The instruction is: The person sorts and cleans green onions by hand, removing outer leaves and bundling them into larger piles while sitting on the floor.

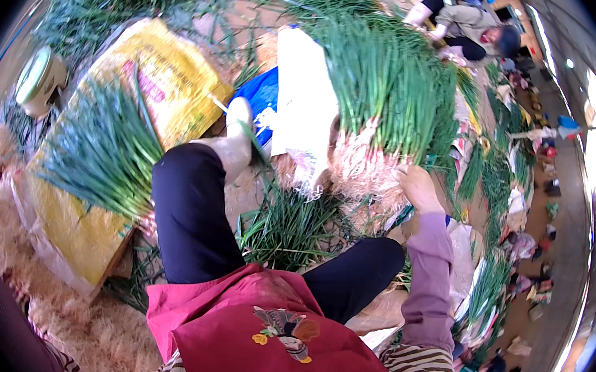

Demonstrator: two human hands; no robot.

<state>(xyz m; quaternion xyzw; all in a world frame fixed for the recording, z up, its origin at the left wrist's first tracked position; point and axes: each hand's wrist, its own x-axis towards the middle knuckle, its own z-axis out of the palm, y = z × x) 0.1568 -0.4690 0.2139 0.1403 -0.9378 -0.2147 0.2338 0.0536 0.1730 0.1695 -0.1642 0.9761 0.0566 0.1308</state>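
My right hand (pixel 417 186) reaches in from the lower right in a purple sleeve, its fingers closed at the right edge of the pale roots of a big pile of spring onions (pixel 384 87). The roots point toward me and the green leaves lie away from me. My left hand is out of view; only a dark sleeve shows at the lower left. Beside my left knee, a second pile of spring onions (pixel 106 151) lies on a yellow sack (pixel 181 59), its pale ends partly behind my leg. A white sheet (pixel 304 94) lies left of the big pile.
Loose green leaves (pixel 287 227) lie between my legs. A white lidded bucket (pixel 41 82) stands at the far left, above a heap of pale trimmed roots (pixel 94 331). A co-worker (pixel 468 27) sits at the upper right. More people and onion bundles line the right side.
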